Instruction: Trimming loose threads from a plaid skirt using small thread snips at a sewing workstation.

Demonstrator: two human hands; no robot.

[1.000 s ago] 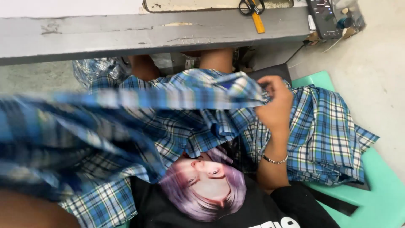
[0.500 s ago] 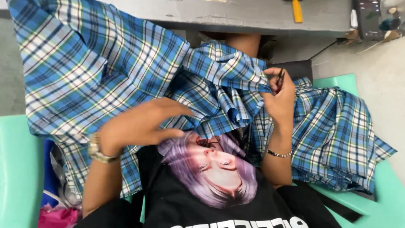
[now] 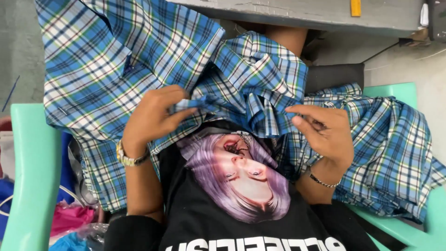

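Surface: you sit in a mint-green plastic chair (image 3: pixel 35 186); its arms show at 9 and 4 o'clock, and your lap is the working surface.
Bench: a grey table edge (image 3: pixel 302 14) runs across 12 to 1 o'clock, with a yellow handle (image 3: pixel 356 7) lying on it.
Floor: bare grey concrete at 10 and 2 o'clock.
Clutter: pink and blue cloth scraps (image 3: pixel 69 223) sit at 8 o'clock, beside the chair arm.
Cloth: the blue plaid fabric (image 3: pixel 116 60) covers your lap, spreads wide toward 11 o'clock and spills over the chair at 3 to 4 o'clock; a bunched fold rises at the centre, between your hands.
Left hand: your left hand (image 3: pixel 153 116) sits just left of centre, palm down, wrist bent, a watch on the wrist; thumb and fingers are closed in a pinch on the cloth's edge.
Right hand: your right hand (image 3: pixel 325 132) sits at 3 o'clock, palm turned toward you, a bracelet on the wrist; fingers are curled with the thumb pointing toward 9 o'clock, and the cloth is caught between thumb and fingers.
Shirt: your black printed shirt (image 3: pixel 232 218) fills 6 o'clock, under the cloth's lower edge.
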